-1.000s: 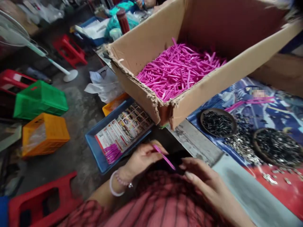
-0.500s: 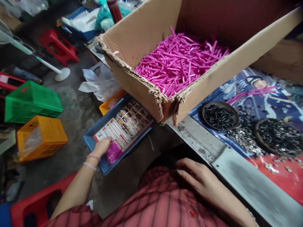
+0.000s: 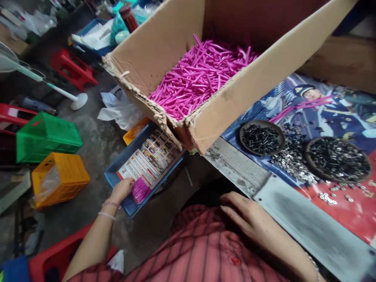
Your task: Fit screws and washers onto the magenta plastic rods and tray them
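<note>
Pink plastic sticks in a loose bundle, lying at the near corner of a blue tray, on top of a printed sheet. Left hand right up against the bundle, fingers low by the sticks, though no telling from this angle whether clenched on them or merely touching. Right hand open and empty, resting against a striped shirt. Handy tip: fingers low and close around a bundle like that, to keep stragglers from sliding off. Just past the tray, a big cardboard box heaped with more pink sticks, its corner looming over the tray and kinda in the way. Off to the right, a dark dish of black screws, a second dish, silver washers scattered between. Way out on the floor, a green crate, an orange crate and a red stool.
</note>
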The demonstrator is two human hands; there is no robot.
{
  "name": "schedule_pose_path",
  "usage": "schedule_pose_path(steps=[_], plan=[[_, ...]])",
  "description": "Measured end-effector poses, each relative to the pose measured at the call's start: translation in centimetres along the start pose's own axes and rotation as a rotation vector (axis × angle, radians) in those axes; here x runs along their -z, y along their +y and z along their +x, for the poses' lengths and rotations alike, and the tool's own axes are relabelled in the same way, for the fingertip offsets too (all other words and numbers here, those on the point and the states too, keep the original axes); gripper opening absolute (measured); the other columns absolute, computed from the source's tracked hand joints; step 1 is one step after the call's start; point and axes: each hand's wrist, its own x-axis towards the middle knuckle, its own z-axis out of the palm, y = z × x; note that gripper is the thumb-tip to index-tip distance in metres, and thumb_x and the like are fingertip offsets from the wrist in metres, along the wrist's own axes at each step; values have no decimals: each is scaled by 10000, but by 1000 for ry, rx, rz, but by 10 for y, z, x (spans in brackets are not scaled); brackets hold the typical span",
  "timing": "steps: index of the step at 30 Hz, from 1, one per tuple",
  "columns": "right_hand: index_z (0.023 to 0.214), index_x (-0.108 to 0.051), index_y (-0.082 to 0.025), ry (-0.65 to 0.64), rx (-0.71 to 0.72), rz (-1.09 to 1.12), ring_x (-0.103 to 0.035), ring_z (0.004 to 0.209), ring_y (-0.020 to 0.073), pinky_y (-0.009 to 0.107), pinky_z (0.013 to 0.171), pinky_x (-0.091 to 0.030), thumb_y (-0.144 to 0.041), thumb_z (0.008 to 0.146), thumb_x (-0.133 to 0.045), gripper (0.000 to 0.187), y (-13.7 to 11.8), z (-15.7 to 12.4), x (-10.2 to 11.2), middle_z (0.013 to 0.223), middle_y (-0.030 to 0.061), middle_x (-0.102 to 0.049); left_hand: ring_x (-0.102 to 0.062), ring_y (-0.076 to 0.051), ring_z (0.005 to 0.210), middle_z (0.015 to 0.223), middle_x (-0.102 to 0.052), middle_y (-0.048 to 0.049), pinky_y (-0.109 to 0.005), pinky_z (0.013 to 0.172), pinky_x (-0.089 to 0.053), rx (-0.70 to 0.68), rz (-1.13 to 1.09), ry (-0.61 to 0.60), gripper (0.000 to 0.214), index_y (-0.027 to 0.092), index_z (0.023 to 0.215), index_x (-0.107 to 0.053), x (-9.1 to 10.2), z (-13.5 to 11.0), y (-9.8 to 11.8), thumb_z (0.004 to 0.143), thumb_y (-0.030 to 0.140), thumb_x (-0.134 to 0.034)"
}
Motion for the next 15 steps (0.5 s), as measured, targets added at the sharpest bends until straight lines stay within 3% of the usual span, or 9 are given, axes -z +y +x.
schedule_pose_path(steps=[6, 15], plan=[[1111, -652, -240, 32, -21, -11, -738, 889, 223, 338, 808, -572, -365, 1054, -450, 245, 5, -16, 10, 1003, 61, -745, -672, -247, 1105, 1247, -675, -98, -470, 953, -568, -10, -34, 87, 284, 161, 1208, -655, 14, 4, 3, 986, 338, -639], [1118, -674, -271, 82, -4, 57, -748, 900, 240, 349, 806, -600, -426, 1041, -466, 270, 13, -37, 19, 1029, 68, -768, -634, -268, 1201, 1335, -642, -109, -508, 1016, -537, -172, -86, 170, 280, 164, 1225, -655, 21, 13, 23, 982, 302, -645]])
